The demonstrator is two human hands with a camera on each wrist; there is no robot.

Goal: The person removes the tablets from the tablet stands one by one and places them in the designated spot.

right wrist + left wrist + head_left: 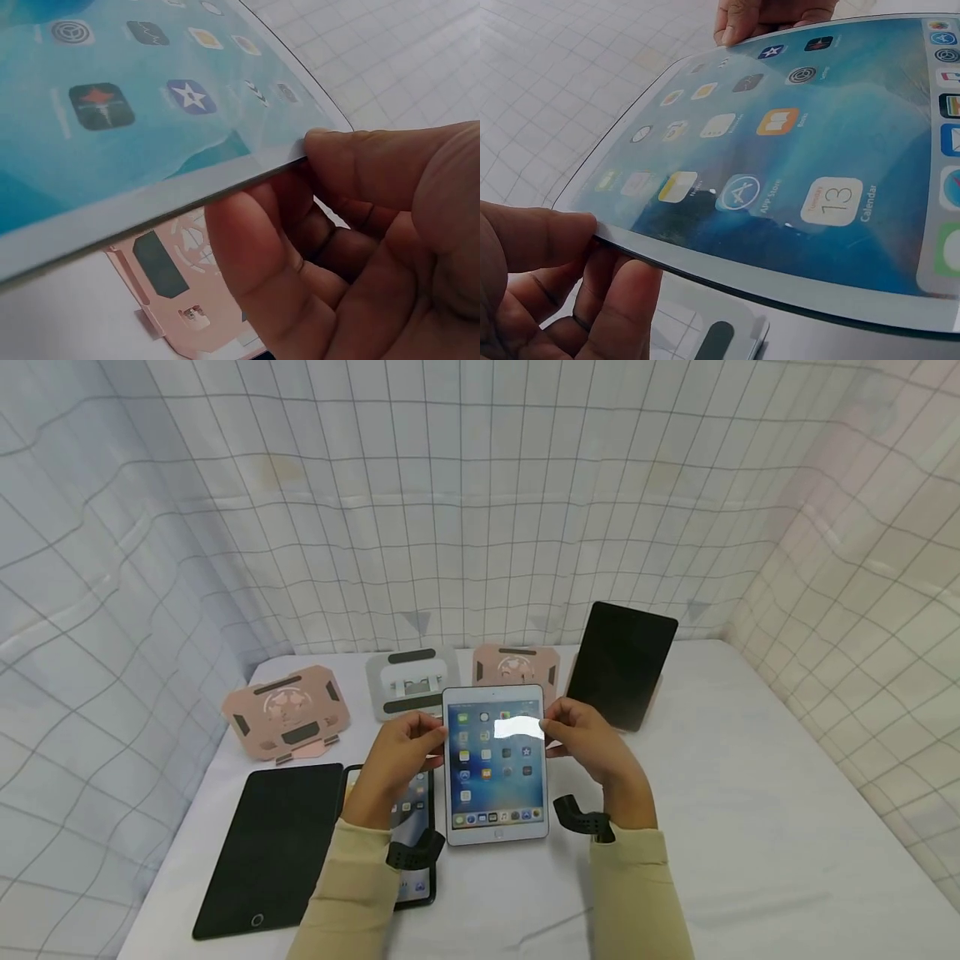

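A white-bezel tablet with a lit home screen of app icons is held up between both hands. My left hand pinches its left edge near the top, thumb on the front bezel and fingers curled behind, as the left wrist view shows. On the opposite edge my right hand pinches it the same way, its thumb lying on the bezel. Behind the tablet's top stands a pink tablet stand, partly hidden. A grey stand is just beyond my left hand.
Leaning at the back right is a dark tablet on a stand. Another pink stand is at the back left. A black tablet lies at front left, beside a lit tablet partly under my left forearm. Checked cloth hangs behind.
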